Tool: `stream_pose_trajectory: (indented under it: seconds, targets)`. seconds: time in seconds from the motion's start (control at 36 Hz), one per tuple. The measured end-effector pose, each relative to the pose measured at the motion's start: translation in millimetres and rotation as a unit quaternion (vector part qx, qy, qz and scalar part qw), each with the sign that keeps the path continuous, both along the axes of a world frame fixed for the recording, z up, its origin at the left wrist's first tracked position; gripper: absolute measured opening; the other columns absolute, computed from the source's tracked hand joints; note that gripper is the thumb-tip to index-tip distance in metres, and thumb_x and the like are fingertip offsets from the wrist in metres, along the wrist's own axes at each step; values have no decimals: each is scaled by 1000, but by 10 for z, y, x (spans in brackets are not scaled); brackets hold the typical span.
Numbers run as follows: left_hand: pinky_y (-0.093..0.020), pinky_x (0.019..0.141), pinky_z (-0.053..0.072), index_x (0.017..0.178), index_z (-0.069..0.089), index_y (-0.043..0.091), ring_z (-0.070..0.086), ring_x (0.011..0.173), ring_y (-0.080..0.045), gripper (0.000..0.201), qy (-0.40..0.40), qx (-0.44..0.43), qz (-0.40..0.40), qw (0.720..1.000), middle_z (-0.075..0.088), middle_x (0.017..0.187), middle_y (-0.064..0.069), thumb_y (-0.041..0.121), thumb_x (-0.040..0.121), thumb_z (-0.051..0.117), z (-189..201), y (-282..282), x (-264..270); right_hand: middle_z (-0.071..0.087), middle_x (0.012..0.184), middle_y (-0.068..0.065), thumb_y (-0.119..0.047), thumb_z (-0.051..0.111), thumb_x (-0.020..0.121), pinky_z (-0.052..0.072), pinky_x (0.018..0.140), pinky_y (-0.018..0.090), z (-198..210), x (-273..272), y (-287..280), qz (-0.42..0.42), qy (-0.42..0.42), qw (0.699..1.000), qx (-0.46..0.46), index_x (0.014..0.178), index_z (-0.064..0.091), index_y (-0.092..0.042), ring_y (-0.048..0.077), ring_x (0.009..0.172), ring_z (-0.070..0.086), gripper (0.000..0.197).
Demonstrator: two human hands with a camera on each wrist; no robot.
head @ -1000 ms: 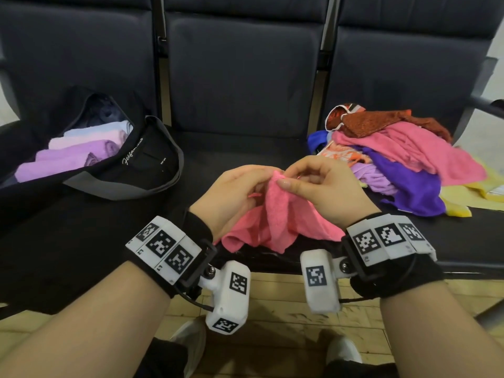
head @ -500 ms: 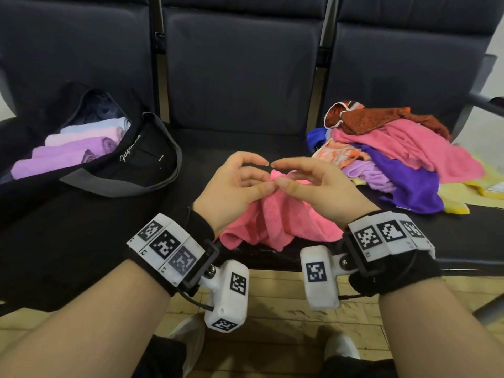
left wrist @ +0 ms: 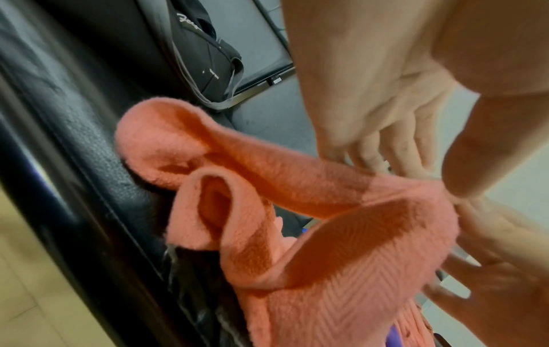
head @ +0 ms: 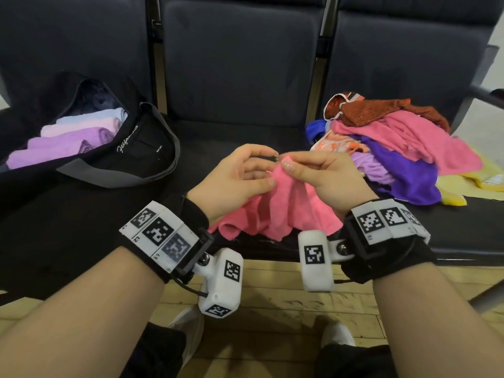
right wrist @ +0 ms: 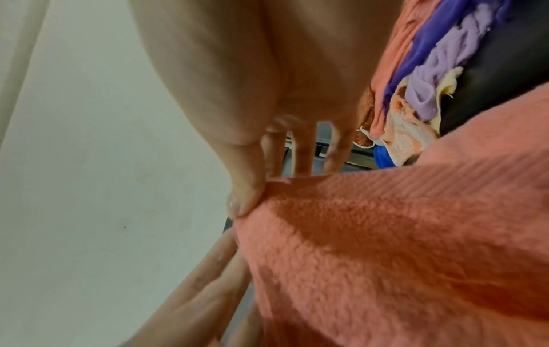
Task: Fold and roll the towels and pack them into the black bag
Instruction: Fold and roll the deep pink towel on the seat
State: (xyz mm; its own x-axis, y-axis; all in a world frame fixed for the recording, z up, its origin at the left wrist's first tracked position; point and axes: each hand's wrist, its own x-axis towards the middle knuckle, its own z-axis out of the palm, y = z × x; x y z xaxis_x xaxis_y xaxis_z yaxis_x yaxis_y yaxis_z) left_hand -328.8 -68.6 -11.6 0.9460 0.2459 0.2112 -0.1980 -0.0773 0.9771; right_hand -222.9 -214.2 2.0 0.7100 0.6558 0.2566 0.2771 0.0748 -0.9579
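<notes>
Mid-frame, both hands meet at one corner of the pink towel [head: 275, 211], which hangs crumpled to the seat. The right hand [head: 324, 178] pinches the corner; the left hand [head: 234, 178] pinches the edge beside it, likely to spread it for folding. The bag [head: 141, 148], upper left, holds rolled towels [head: 62, 143]; the pile [head: 403, 143] waits at right.

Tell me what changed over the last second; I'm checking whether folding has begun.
The right hand re-pinched the pink towel at a corner and lifted it slightly. The left hand opened its fingers, then took the edge beside it again with its thumb. No fold yet. The black bag, its rolled towels and the towel pile stayed put.
</notes>
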Motion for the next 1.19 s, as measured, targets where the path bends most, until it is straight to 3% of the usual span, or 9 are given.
stream_pose_trajectory:
  seconds: [0.14,0.22,0.44,0.56,0.61,0.69,0.86,1.03,1.19]
  targets:
    - [-15,83,47,115,58,17,62,92,-3,39,8,127,78,989,65,100,4,-2,82,68,-59,-53,58,70,92,-2,-5,66,87,48,80,9,60,24,24,-50,-62,997,-5,108,68,-12,-9,82,64,22]
    - [-25,86,49,107,67,19,63,93,-8,23,-7,262,163,951,68,98,6,9,86,64,-111,-47,113,70,91,-4,-8,66,87,49,78,10,102,41,44,-63,-65,996,8,108,69,-11,-8,82,64,21]
    - [-16,92,40,116,69,17,61,107,-12,35,26,369,209,905,69,113,2,3,91,50,-126,57,174,68,82,-14,-9,65,89,47,77,8,96,179,15,-170,-61,983,31,104,71,-11,-11,73,61,17]
    - [-39,90,48,108,72,12,63,102,-28,38,95,412,225,878,70,106,-9,-1,85,45,-193,169,120,64,59,-3,-6,62,91,45,43,15,156,198,-46,-187,-9,980,67,93,68,-11,4,42,58,8]
    - [-41,83,50,100,73,10,64,96,-34,36,132,406,249,869,71,97,-14,-3,82,44,-196,246,93,63,68,6,-5,60,93,48,42,18,188,223,-77,-203,30,972,111,88,64,-14,8,43,60,11]
    - [-38,85,46,101,72,6,62,100,-38,36,160,390,284,861,70,99,-21,-6,82,44,-175,388,63,63,75,13,-5,59,93,54,50,20,181,310,-154,-238,50,958,154,96,62,-3,10,49,65,5]
    - [-33,96,40,109,68,4,57,110,-34,36,155,283,366,873,67,111,-20,-5,84,44,-165,694,-43,66,57,-3,-6,58,94,56,60,20,38,499,-268,-289,6,945,156,98,62,1,7,53,65,9]
    - [-38,93,43,105,63,2,58,108,-36,20,182,179,424,869,65,109,-21,13,90,55,-236,831,-41,65,66,-2,-7,59,94,57,63,22,24,506,-325,-324,7,931,171,81,59,-19,5,54,65,17]
    - [-47,94,47,107,63,0,58,107,-41,31,225,104,446,860,63,110,-26,17,84,52,-278,968,-62,64,68,1,-9,59,94,56,60,21,17,477,-322,-349,9,918,186,84,57,-19,6,53,65,14]
